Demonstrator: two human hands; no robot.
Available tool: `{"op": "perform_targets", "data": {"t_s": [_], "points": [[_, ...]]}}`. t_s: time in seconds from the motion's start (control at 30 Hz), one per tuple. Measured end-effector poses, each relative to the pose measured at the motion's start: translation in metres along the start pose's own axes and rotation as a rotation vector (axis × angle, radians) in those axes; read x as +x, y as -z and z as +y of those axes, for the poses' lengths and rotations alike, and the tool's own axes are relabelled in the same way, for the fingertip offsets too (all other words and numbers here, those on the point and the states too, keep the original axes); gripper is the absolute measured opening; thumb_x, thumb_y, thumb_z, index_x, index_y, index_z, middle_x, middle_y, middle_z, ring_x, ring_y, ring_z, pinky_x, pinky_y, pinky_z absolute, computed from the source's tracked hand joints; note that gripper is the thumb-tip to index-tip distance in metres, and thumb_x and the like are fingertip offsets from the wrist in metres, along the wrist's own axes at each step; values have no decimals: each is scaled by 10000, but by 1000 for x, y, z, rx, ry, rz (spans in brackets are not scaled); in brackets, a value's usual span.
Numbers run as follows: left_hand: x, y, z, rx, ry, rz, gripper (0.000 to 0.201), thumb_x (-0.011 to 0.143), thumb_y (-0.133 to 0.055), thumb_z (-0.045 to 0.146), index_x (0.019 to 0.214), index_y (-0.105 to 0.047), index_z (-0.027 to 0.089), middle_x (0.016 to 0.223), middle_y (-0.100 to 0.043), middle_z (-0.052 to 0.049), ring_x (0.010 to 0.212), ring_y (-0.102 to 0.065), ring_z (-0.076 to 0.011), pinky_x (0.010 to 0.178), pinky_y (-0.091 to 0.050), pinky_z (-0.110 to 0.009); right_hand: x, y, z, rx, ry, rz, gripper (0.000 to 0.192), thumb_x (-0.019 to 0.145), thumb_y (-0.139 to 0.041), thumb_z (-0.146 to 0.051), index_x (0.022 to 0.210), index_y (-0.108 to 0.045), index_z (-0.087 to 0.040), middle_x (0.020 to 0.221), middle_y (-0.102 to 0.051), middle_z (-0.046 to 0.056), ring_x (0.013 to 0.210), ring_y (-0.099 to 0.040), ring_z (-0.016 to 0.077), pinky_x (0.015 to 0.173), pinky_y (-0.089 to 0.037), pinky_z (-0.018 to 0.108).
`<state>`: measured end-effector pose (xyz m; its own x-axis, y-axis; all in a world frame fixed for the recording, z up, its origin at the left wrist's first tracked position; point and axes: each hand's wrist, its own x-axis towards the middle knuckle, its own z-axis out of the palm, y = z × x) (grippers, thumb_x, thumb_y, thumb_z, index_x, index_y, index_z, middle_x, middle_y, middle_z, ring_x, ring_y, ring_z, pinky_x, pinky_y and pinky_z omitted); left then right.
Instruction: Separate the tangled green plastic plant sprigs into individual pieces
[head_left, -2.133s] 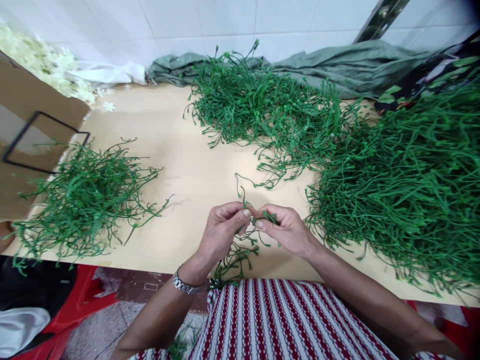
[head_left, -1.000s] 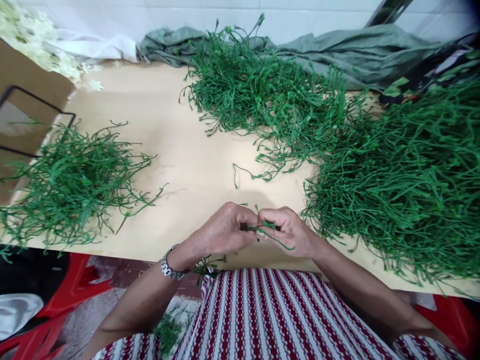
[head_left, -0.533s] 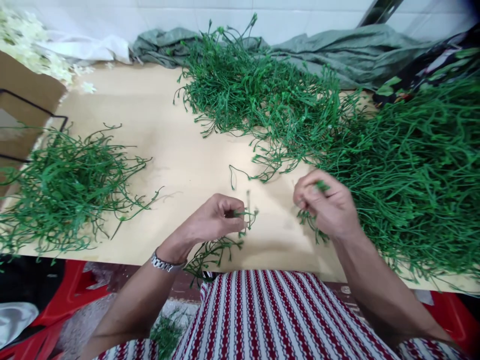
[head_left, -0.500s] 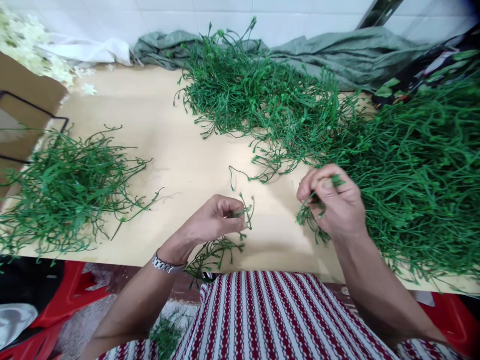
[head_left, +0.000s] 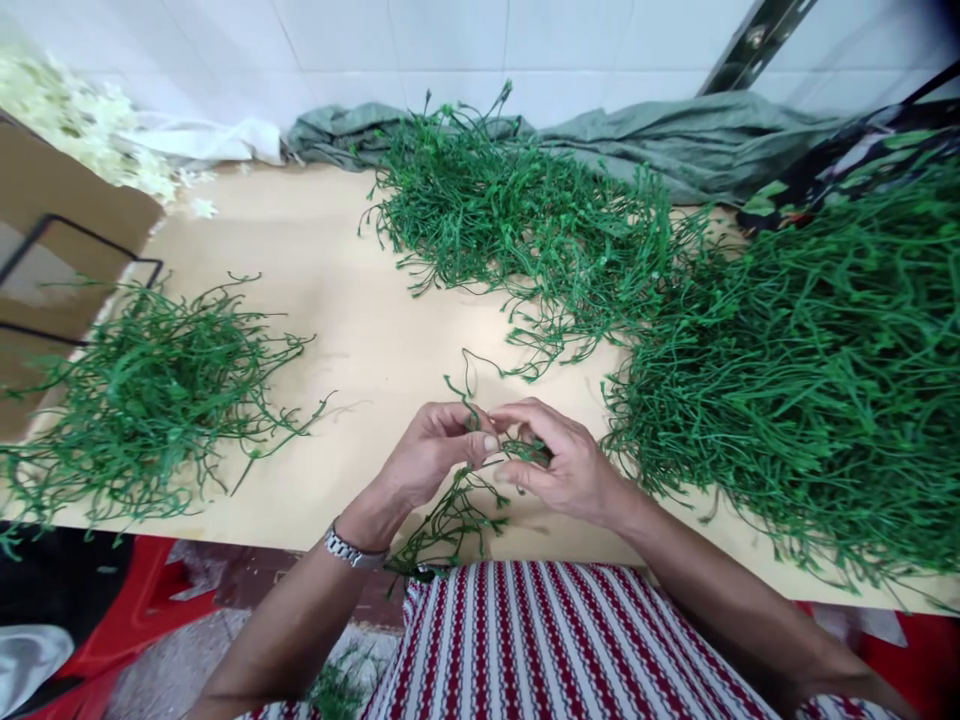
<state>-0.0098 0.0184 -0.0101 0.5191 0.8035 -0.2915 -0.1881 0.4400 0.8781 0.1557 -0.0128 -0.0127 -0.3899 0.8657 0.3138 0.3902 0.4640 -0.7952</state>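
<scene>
Over the front of the table my two hands meet at the fingertips. My left hand [head_left: 437, 452], with a metal watch on its wrist, pinches a thin green artificial stem [head_left: 466, 390] between thumb and fingers. My right hand [head_left: 566, 460] is curled round a few short green stems [head_left: 527, 449], its fingertips close against the left ones. Which stem each fingertip touches is partly hidden. Below the left hand a small bunch of green stems [head_left: 457, 520] lies at the table's front edge.
A large heap of green stems [head_left: 810, 380] covers the right side, joining another pile [head_left: 525, 210] at the back. A smaller pile [head_left: 165, 390] lies left, beside a cardboard box [head_left: 67, 190]. Green cloth [head_left: 675, 140] runs along the wall; white flowers [head_left: 82, 120] stand back left.
My right hand has come left from the big heap to meet my left hand, bringing its stems. My left hand has stayed nearly in place, still pinching. The view has tilted slightly.
</scene>
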Motion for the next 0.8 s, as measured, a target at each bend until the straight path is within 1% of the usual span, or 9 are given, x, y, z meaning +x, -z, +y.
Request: {"op": "perform_targets", "data": {"t_s": [0.1,0.23,0.33,0.47,0.63,0.73,0.77,0.8], "points": [[-3,-4,-2,10,-40,63,163,618,-719,244,587,-621,117,466,-530,19,463,-449,-74,490,-342,-215,-3,-5,2,-75,-9,39,152,811,-513,-136,960,-525,-162,804,-595,37,729,-558,126,650,-455,242],[-10,-7,2,109,-81,137,180,634,-711,265,580,-618,122,456,-495,28,445,-402,-62,451,-296,-206,-6,2,2,-129,53,-58,167,768,-451,-46,850,-549,-152,700,-557,17,617,-500,109,559,-397,224],[-15,-9,5,100,-85,159,179,630,-708,260,555,-614,128,453,-467,32,436,-350,-56,428,-252,-209,-7,9,-4,-60,99,-88,194,728,-408,-22,786,-532,-160,649,-527,4,574,-461,102,535,-372,222],[-17,-13,7,58,-121,170,160,625,-700,240,542,-612,136,457,-467,24,439,-332,-61,423,-219,-220,-8,13,-15,31,100,-18,210,682,-380,-16,752,-510,-165,597,-483,-6,535,-426,102,503,-346,223],[-14,-23,5,2,-139,179,142,602,-705,227,535,-618,137,466,-490,18,430,-329,-60,412,-210,-221,-11,15,-23,23,134,45,213,655,-377,-2,717,-497,-167,574,-474,-4,530,-422,103,492,-327,225],[-12,-24,7,-9,-123,158,109,607,-682,190,535,-618,141,473,-503,20,424,-337,-57,408,-223,-218,-15,19,-29,27,141,60,191,674,-406,-1,689,-480,-176,563,-468,-7,523,-415,102,485,-316,230],[-12,-22,10,0,-124,178,101,602,-678,178,532,-614,143,472,-507,21,424,-350,-59,407,-236,-216,-17,21,-31,31,140,65,184,686,-418,-6,675,-474,-181,554,-459,-10,516,-409,103,479,-309,233],[-11,-19,13,8,-142,224,103,594,-675,164,520,-605,147,456,-502,25,421,-363,-60,408,-253,-214,-20,24,-32,39,141,69,184,699,-427,-12,660,-471,-186,539,-438,-17,502,-397,101,470,-300,235]]}}
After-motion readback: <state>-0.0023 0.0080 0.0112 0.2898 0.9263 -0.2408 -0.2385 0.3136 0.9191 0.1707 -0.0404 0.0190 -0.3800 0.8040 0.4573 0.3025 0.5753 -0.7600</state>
